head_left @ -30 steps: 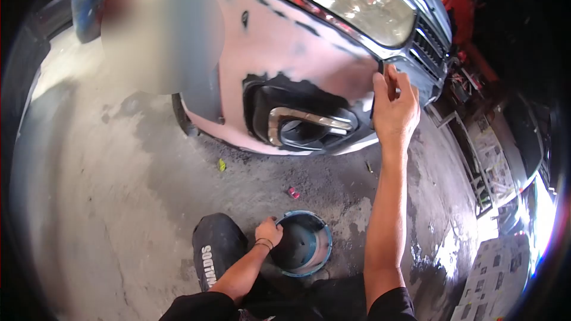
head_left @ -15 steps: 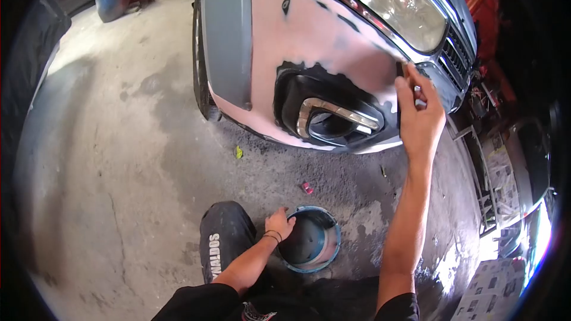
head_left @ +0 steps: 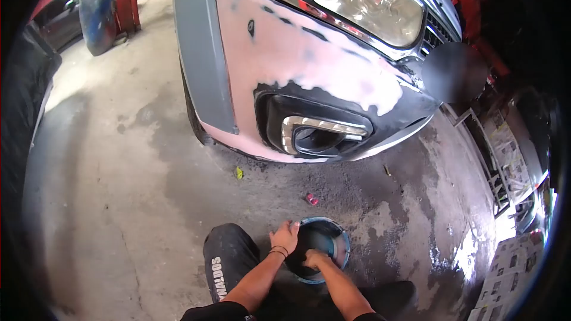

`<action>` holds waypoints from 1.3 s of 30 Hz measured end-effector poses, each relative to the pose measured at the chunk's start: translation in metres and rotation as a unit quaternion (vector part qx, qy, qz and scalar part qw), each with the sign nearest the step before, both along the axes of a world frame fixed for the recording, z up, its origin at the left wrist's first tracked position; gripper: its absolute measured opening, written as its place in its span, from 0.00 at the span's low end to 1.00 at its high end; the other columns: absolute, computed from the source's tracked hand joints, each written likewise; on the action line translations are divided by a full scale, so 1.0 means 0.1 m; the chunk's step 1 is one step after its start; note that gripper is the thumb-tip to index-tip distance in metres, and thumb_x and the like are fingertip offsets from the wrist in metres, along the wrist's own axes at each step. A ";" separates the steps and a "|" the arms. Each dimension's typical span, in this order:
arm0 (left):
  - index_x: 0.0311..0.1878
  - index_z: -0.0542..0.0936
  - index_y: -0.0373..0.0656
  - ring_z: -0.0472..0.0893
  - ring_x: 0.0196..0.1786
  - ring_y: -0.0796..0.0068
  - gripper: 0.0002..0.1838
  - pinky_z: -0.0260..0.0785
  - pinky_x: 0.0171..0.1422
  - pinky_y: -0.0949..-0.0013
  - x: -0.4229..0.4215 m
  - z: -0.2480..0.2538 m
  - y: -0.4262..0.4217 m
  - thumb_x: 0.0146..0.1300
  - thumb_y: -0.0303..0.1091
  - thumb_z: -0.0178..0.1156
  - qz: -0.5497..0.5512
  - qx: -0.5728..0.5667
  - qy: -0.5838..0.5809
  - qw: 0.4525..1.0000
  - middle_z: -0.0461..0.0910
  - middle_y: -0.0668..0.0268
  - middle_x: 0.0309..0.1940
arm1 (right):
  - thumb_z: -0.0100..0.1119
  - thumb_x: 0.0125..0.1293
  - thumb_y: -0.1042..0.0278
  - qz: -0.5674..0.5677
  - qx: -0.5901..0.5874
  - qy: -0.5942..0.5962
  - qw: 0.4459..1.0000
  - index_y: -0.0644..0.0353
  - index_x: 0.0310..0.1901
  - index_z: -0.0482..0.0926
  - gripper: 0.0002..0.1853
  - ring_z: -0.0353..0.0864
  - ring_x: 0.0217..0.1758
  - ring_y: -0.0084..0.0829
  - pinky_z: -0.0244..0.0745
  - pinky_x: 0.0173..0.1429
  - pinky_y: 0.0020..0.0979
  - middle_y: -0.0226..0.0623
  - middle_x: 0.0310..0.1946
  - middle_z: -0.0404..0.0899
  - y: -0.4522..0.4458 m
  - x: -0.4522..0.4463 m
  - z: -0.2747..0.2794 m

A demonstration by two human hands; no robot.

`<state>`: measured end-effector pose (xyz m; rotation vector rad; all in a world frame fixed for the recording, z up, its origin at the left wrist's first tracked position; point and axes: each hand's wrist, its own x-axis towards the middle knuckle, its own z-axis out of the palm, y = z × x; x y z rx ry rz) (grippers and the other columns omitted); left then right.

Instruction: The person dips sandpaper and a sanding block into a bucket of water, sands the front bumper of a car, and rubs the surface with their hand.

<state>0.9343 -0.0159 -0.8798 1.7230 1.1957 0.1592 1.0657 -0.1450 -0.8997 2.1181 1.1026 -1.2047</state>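
We are seeing a person wearing black sleeves: the left sleeve (head_left: 217, 311) is showing a broad fold of cloth, while the right sleeve (head_left: 369, 317) is only just entering at the bottom edge. Thin dark bands (head_left: 278, 252) are circling the left wrist. The left hand (head_left: 284, 236) and right hand (head_left: 315, 258) are going gloveless. Dark grey trousers (head_left: 233, 246) are covering the legs, and white capital lettering (head_left: 217, 276) is running along the left one; we are probably reading its end as "ALDOS".
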 end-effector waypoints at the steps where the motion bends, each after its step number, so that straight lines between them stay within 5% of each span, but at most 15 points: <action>1: 0.77 0.77 0.47 0.82 0.74 0.47 0.37 0.50 0.87 0.29 0.01 0.01 0.00 0.84 0.66 0.43 -0.003 0.000 -0.004 1.000 0.85 0.50 0.70 | 0.76 0.64 0.39 0.030 -0.019 -0.004 0.999 0.46 0.59 0.93 0.27 0.95 0.42 0.37 0.87 0.52 0.43 0.39 0.42 0.95 -0.02 0.00 -0.11; 4: 0.77 0.77 0.47 0.82 0.75 0.47 0.37 0.51 0.87 0.30 0.00 -0.05 -0.01 0.84 0.66 0.43 -0.005 -0.003 0.000 1.000 0.85 0.50 0.70 | 0.77 0.64 0.39 0.033 0.062 0.085 0.994 0.47 0.60 0.93 0.28 0.94 0.42 0.35 0.87 0.47 0.41 0.38 0.42 0.95 -0.06 0.25 0.06; 7: 0.76 0.78 0.47 0.82 0.75 0.47 0.37 0.52 0.87 0.30 0.01 -0.02 0.01 0.84 0.67 0.43 -0.013 -0.014 -0.009 1.000 0.85 0.50 0.70 | 0.78 0.67 0.47 -0.088 0.254 0.114 0.956 0.47 0.60 0.93 0.24 0.92 0.43 0.30 0.87 0.48 0.37 0.35 0.48 0.95 0.12 0.55 1.34; 8: 0.76 0.78 0.47 0.82 0.74 0.47 0.37 0.52 0.87 0.30 0.03 -0.03 0.01 0.84 0.67 0.43 -0.008 -0.012 -0.006 1.000 0.86 0.50 0.69 | 0.77 0.69 0.49 -0.083 0.332 0.106 0.934 0.49 0.61 0.92 0.23 0.91 0.44 0.27 0.87 0.51 0.35 0.34 0.50 0.95 0.16 0.83 1.34; 9: 0.76 0.78 0.47 0.82 0.74 0.47 0.37 0.52 0.86 0.31 0.03 -0.05 0.00 0.84 0.67 0.43 -0.003 -0.010 -0.002 1.000 0.86 0.50 0.69 | 0.77 0.69 0.49 -0.085 0.333 0.099 0.934 0.49 0.61 0.92 0.23 0.91 0.44 0.27 0.87 0.51 0.35 0.34 0.50 0.95 0.11 0.73 2.22; 10: 0.76 0.78 0.46 0.82 0.74 0.47 0.38 0.53 0.86 0.31 0.02 -0.06 -0.01 0.84 0.67 0.43 0.000 -0.008 -0.009 1.000 0.86 0.50 0.69 | 0.77 0.70 0.54 -0.206 0.432 0.041 0.877 0.53 0.62 0.92 0.22 0.91 0.48 0.25 0.86 0.55 0.33 0.33 0.50 0.94 0.45 0.41 3.14; 11: 0.76 0.78 0.46 0.82 0.74 0.47 0.38 0.53 0.86 0.31 0.02 -0.07 -0.02 0.84 0.67 0.43 -0.004 -0.006 -0.013 1.000 0.86 0.50 0.69 | 0.77 0.71 0.61 -0.198 0.523 0.031 0.828 0.55 0.62 0.92 0.20 0.88 0.49 0.23 0.84 0.55 0.30 0.30 0.47 0.93 0.54 0.45 3.48; 13: 0.70 0.81 0.43 0.86 0.65 0.41 0.36 0.63 0.78 0.37 0.01 -0.12 -0.04 0.85 0.66 0.43 0.017 0.038 -0.038 0.998 0.90 0.48 0.59 | 0.78 0.70 0.56 -0.172 0.661 -0.052 0.728 0.51 0.63 0.92 0.22 0.89 0.53 0.26 0.82 0.60 0.33 0.36 0.51 0.94 0.74 0.46 4.14; 16: 0.70 0.81 0.44 0.87 0.65 0.41 0.36 0.64 0.77 0.37 0.01 -0.12 -0.06 0.85 0.66 0.43 0.018 0.060 -0.029 0.998 0.91 0.49 0.58 | 0.78 0.70 0.58 -0.158 0.781 -0.176 0.578 0.53 0.63 0.91 0.22 0.88 0.49 0.30 0.82 0.59 0.35 0.37 0.48 0.92 1.18 0.47 4.74; 21: 0.70 0.81 0.44 0.87 0.64 0.42 0.35 0.65 0.77 0.37 0.03 -0.16 -0.08 0.85 0.65 0.43 0.021 0.066 -0.026 0.997 0.91 0.50 0.58 | 0.76 0.70 0.55 -0.136 0.839 -0.265 0.455 0.53 0.61 0.88 0.21 0.86 0.49 0.39 0.82 0.58 0.44 0.40 0.45 0.85 1.93 0.28 4.94; 23: 0.70 0.81 0.44 0.87 0.64 0.42 0.35 0.65 0.76 0.37 0.06 -0.18 -0.02 0.85 0.65 0.44 0.019 0.074 -0.028 0.997 0.91 0.50 0.58 | 0.76 0.70 0.54 -0.024 0.855 -0.282 0.435 0.53 0.61 0.88 0.22 0.86 0.53 0.44 0.82 0.60 0.47 0.42 0.46 0.85 2.11 -0.07 5.02; 27: 0.72 0.80 0.45 0.85 0.68 0.42 0.36 0.62 0.80 0.35 -0.02 -0.17 -0.07 0.84 0.66 0.44 -0.001 0.031 -0.017 0.999 0.89 0.49 0.62 | 0.75 0.71 0.55 -0.008 0.851 -0.272 0.449 0.52 0.61 0.89 0.20 0.87 0.55 0.46 0.83 0.62 0.47 0.41 0.47 0.86 2.06 -0.03 5.09; 31: 0.73 0.80 0.45 0.85 0.69 0.43 0.37 0.60 0.81 0.32 0.03 -0.16 -0.01 0.83 0.67 0.44 0.006 0.022 -0.029 0.999 0.88 0.48 0.63 | 0.72 0.73 0.56 -0.136 0.823 -0.285 0.471 0.52 0.60 0.89 0.18 0.87 0.54 0.45 0.83 0.61 0.46 0.38 0.45 0.88 1.91 0.29 5.03; 34: 0.72 0.81 0.45 0.86 0.68 0.43 0.36 0.61 0.80 0.35 0.01 -0.16 -0.02 0.83 0.66 0.44 0.017 0.021 -0.046 0.999 0.90 0.48 0.61 | 0.68 0.76 0.56 -0.082 0.794 -0.339 0.499 0.52 0.57 0.87 0.15 0.83 0.60 0.47 0.81 0.63 0.51 0.44 0.49 0.87 2.14 -0.05 5.16; 39: 0.73 0.81 0.45 0.86 0.67 0.43 0.36 0.63 0.79 0.36 -0.01 -0.08 -0.03 0.83 0.67 0.45 0.010 0.015 -0.037 0.999 0.90 0.48 0.60 | 0.71 0.74 0.54 0.000 0.835 -0.300 0.461 0.47 0.61 0.89 0.18 0.85 0.59 0.48 0.82 0.65 0.49 0.44 0.52 0.88 2.28 -0.25 5.18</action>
